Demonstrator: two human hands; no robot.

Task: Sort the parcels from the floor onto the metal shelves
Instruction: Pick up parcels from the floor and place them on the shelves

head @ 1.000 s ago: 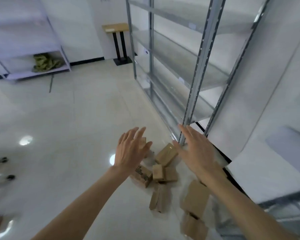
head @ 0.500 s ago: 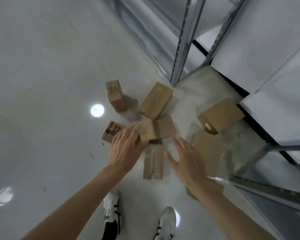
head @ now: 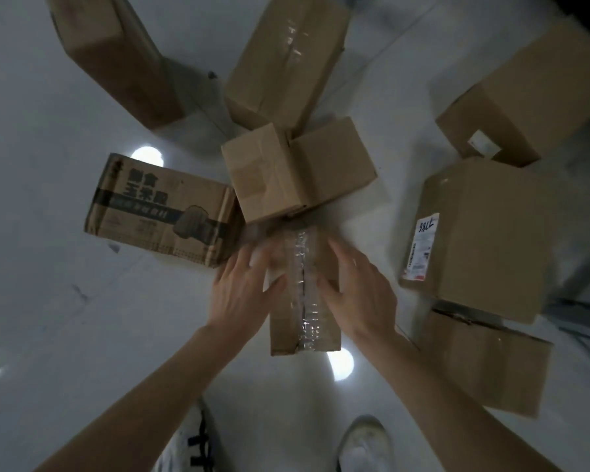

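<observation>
Several brown cardboard parcels lie on the pale glossy floor [head: 48,301] below me. A narrow parcel with clear tape along its top [head: 304,321] lies between my hands. My left hand [head: 244,291] is at its left side and my right hand [head: 358,291] at its right side. Both thumbs lie on the parcel's top and the fingers reach forward, straight and blurred. A small plain parcel [head: 293,168] sits just beyond the fingertips, over the taped parcel's far end. The metal shelves are out of view.
A printed box [head: 157,212] lies left of my left hand. A labelled box [head: 484,233] and another plain one [head: 487,362] sit to the right. Three more boxes [head: 113,52], [head: 286,56], [head: 532,93] lie farther off. My shoe [head: 365,444] stands below.
The view dropped from the shelf down close over the parcels. Both hands came down and now flank the taped parcel, thumbs on its top.
</observation>
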